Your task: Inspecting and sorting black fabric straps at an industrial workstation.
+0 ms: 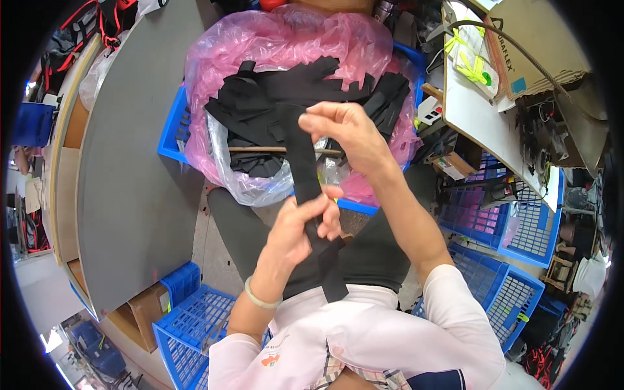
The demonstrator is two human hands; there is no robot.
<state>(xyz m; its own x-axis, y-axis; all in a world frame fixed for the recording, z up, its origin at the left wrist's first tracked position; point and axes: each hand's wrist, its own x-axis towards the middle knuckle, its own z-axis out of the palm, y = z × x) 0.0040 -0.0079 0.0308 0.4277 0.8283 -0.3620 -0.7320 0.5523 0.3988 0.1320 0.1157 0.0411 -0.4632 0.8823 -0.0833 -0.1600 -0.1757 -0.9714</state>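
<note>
Grey desk fills the left of the frame; at upper centre a blue crate lined with a pink plastic bag holds a heap of black fabric pieces, and more blue crates sit lower left and right. One long black strap runs down the middle of the frame from my right hand, fingers pinched shut on its upper end, to my left hand, closed round it lower down, tail hanging to my lap. My judgement: keep the strap taut and flat between both grips, no twist, sliding the left hand along rather than tugging.
</note>
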